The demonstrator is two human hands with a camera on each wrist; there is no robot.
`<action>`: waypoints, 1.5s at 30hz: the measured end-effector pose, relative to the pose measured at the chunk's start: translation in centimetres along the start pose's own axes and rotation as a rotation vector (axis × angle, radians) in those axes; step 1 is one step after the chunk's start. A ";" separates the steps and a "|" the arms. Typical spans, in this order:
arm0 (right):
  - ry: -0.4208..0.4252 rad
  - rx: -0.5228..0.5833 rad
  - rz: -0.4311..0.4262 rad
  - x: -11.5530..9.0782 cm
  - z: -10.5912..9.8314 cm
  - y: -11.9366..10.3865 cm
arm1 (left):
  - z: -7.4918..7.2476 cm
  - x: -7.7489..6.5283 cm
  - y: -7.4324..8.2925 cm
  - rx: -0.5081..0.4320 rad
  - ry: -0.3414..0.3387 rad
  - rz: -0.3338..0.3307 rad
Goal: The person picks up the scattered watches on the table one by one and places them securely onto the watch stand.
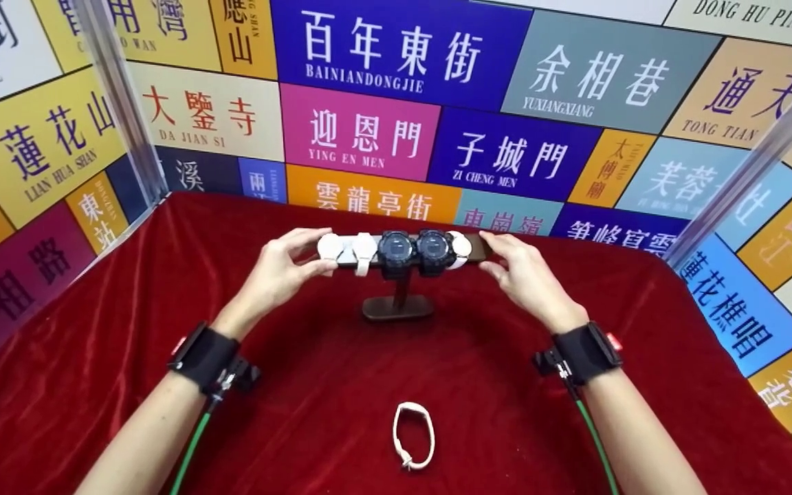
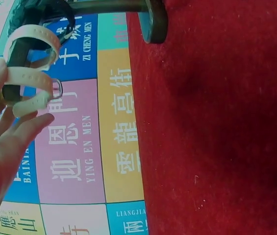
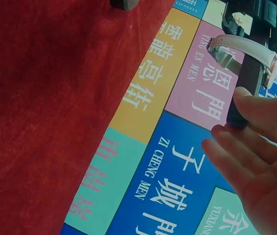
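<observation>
A dark T-shaped watch stand (image 1: pixel 397 309) bears a row of watches on its bar. From the left come a white watch (image 1: pixel 331 246), a second white watch (image 1: pixel 365 245), two black digital watches (image 1: pixel 396 247) and a white-strapped watch (image 1: pixel 460 243). My left hand (image 1: pixel 279 271) pinches the leftmost white watch at the bar's end, finger above and thumb below; its strap (image 2: pixel 30 77) loops over the bar in the left wrist view. With thumb and fingers, my right hand (image 1: pixel 530 278) grips the bare right end of the bar (image 3: pixel 246 85).
A white watch strap, closed in a loop (image 1: pixel 412 408), lies on the red velvet cloth (image 1: pixel 300 412) in front of the stand. Behind stands a wall of colourful street-name signs (image 1: pixel 361 130), with clear upright posts (image 1: pixel 121 103) at the sides. Green cables (image 1: pixel 193 447) trail from both wrists.
</observation>
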State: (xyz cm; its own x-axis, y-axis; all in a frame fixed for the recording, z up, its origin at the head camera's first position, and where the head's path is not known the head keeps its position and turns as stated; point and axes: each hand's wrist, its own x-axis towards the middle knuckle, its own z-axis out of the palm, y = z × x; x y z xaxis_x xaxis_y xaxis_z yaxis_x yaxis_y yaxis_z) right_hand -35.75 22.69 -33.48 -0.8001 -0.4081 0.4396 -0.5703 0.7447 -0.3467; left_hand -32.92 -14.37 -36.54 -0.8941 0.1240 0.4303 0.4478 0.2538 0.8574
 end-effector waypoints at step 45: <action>-0.048 -0.147 -0.398 -8.1 -2.4 -10.5 | 2.7 -8.0 10.9 0.470 -0.038 0.473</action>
State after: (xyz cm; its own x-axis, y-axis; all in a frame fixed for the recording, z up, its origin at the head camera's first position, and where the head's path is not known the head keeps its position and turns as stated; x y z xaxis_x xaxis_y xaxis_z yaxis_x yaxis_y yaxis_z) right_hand -22.85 19.42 -31.36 -0.5325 -0.7006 0.4749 -0.8067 0.5899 -0.0342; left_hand -20.84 -10.02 -31.38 -0.6048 0.3566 0.7121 0.7508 0.5536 0.3604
